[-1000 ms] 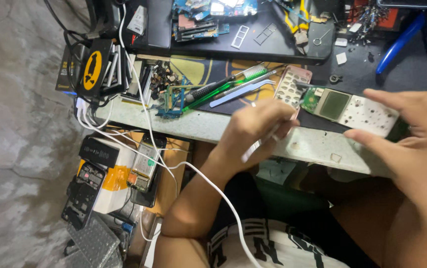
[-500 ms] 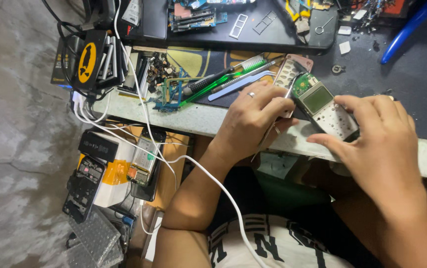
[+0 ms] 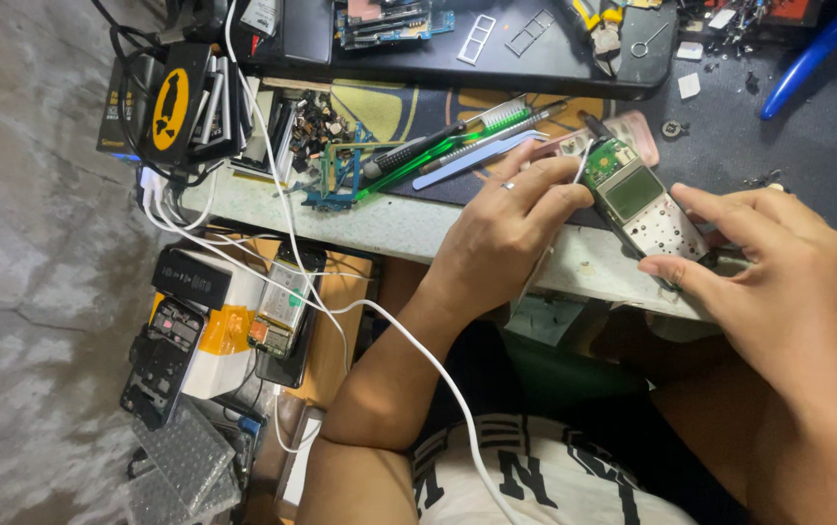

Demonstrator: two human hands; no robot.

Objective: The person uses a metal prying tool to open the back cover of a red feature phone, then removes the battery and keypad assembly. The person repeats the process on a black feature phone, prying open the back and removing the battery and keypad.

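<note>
My right hand [image 3: 778,282] grips the lower end of an opened small phone [image 3: 644,204], a bare keypad board with a green circuit part and a grey screen, held just above the bench edge. My left hand [image 3: 511,228], a ring on one finger, pinches a thin pale tool [image 3: 562,219]. The tool's tip rests at the phone's upper end. Both hands are close together over the dark work mat [image 3: 807,146].
A green-handled screwdriver [image 3: 418,160], a pale blue pry tool [image 3: 477,156] and a loose circuit board [image 3: 341,180] lie left of my hands. A black tray [image 3: 496,63] with parts sits behind. White cables [image 3: 292,243] hang off the bench edge over boxes and phones on the floor.
My right hand has brought the phone in toward my left hand and turned it more upright. The tool tip has come up to the phone's upper end.
</note>
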